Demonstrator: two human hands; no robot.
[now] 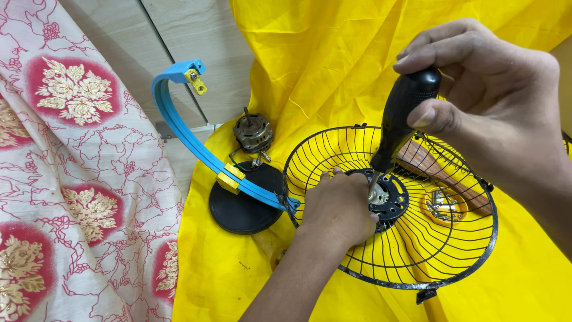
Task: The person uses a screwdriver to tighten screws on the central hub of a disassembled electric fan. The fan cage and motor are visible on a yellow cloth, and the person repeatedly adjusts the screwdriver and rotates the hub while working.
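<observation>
A black wire fan guard point(441, 262) lies on a yellow cloth point(333, 65). My left hand point(338, 207) grips the guard's black centre hub point(393, 200) from the left. My right hand point(488, 101) is closed on the black handle of a screwdriver point(400, 119), held nearly upright. Its metal tip touches the hub close to my left fingers. A small heap of metal parts on a yellow lid point(442, 206) shows through the wires at the right of the hub.
A blue curved fan bracket point(179, 128) on a round black base point(241, 209) stands left of the guard. Behind it rests a small rusty motor point(252, 132). A brown wooden piece point(426, 161) lies under the guard. Patterned pink-and-white fabric point(77, 179) covers the left side.
</observation>
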